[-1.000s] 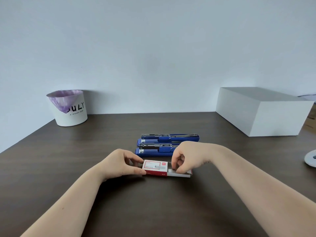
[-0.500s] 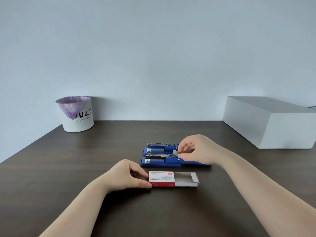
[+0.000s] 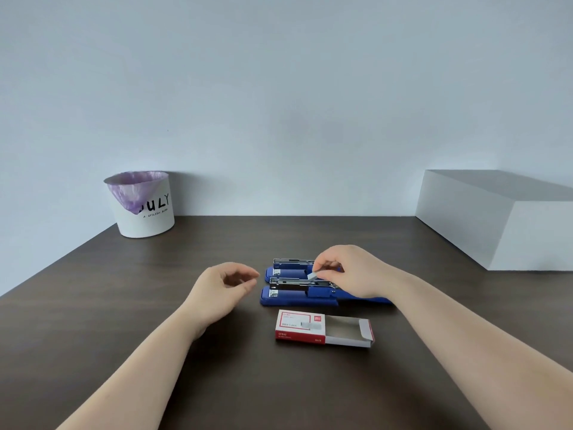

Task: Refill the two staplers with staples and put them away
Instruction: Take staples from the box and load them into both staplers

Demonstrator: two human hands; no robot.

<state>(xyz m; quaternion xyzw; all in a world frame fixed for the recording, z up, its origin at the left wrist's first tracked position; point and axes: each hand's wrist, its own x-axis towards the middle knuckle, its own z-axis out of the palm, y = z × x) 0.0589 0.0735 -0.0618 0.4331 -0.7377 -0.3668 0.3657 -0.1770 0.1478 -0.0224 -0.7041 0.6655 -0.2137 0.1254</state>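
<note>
Two blue staplers lie side by side on the dark table, both flipped open with their metal rails exposed: the near stapler (image 3: pixel 297 297) and the far stapler (image 3: pixel 288 268). My right hand (image 3: pixel 347 271) hovers over them, pinching a small silver strip of staples (image 3: pixel 312 276) just above the near stapler's rail. A red and white staple box (image 3: pixel 322 328) sits in front of the staplers, its grey inner tray slid out to the right. To the left of the staplers, my left hand (image 3: pixel 221 288) is lifted off the table with fingers loosely curled, holding nothing.
A white bin with a purple liner (image 3: pixel 142 206) stands at the back left against the wall. A large white box (image 3: pixel 502 218) sits at the back right. The table's left edge runs diagonally past the bin.
My left hand let go of the staple box and lifted to the left of the staplers. My right hand took a strip of staples from the tray and carried it over the staplers.
</note>
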